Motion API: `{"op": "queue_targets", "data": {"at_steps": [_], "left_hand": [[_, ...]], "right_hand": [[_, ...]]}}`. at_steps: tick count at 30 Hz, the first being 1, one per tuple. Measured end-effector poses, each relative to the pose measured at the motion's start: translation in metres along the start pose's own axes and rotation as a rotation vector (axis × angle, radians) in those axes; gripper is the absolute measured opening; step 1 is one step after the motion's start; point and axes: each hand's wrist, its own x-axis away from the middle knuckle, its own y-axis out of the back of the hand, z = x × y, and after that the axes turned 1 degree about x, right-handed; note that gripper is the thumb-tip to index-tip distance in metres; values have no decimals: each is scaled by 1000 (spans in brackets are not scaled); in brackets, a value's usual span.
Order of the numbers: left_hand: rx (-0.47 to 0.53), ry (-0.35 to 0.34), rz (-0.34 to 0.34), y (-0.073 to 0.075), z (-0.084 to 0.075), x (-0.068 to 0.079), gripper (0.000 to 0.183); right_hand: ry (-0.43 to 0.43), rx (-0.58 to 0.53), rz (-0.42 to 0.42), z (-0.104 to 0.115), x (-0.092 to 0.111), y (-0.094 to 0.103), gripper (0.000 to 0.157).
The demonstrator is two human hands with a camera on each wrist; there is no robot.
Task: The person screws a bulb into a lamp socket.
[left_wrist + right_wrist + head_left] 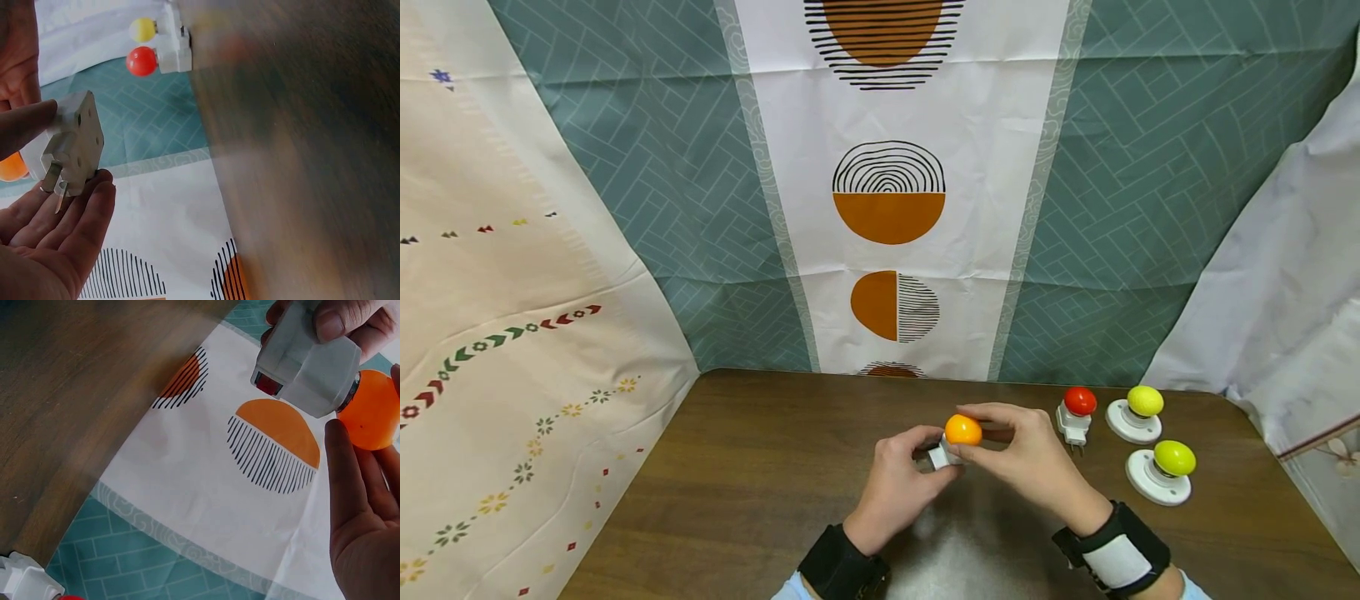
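Observation:
Above the table, my left hand [898, 473] grips a white plug-in lamp socket [306, 359] between thumb and fingers. Two flat metal prongs [53, 178] stick out of its base in the left wrist view, and a red switch [269, 383] shows on its side in the right wrist view. An orange bulb [963, 430] sits in the socket's mouth, with a narrow dark ring of its base visible at the joint. My right hand [1026, 454] holds that bulb between thumb and fingers.
To the right on the wooden table [760, 467] stand a red bulb [1080, 401] in a white plug-in socket [1072, 427] and two yellow-green bulbs [1145, 401] on round white bases [1157, 481]. A patterned curtain [887, 317] hangs along the back edge.

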Motion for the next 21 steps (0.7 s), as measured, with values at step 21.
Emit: {"op": "queue_targets", "data": {"at_steps": [21], "left_hand": [[14, -8, 8, 1, -2, -1, 32]], "right_hand": [[68, -35, 97, -9, 0, 2, 46]]}}
